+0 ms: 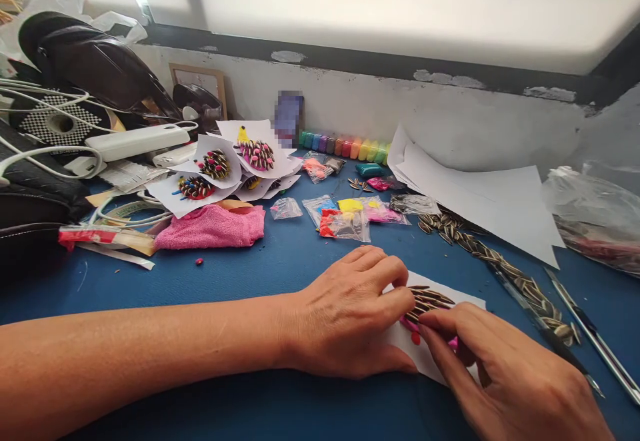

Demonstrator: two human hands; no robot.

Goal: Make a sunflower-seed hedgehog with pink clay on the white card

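A small white paper (440, 368) lies on the blue table, bearing a pink clay shape (409, 324) with rows of striped sunflower seeds (427, 300) pressed into it. My left hand (350, 314) holds this paper down, fingers curled at its upper left and thumb stretched along the lower edge. Thumb and forefinger of my right hand (505, 368) pinch at the lower edge of the rows, on what looks like a seed, mostly hidden by the fingertips. A red clay dot (415, 338) sits just below them. My right hand covers part of the clay.
Loose seeds (525, 288) and a pen (595, 334) lie to the right, near white sheets (480, 188). Clay packets (345, 218) sit mid-table. Behind left are finished seed-and-clay pictures (215, 164), a pink cloth (210, 226) and cables. A red clay bit (199, 262) lies nearer.
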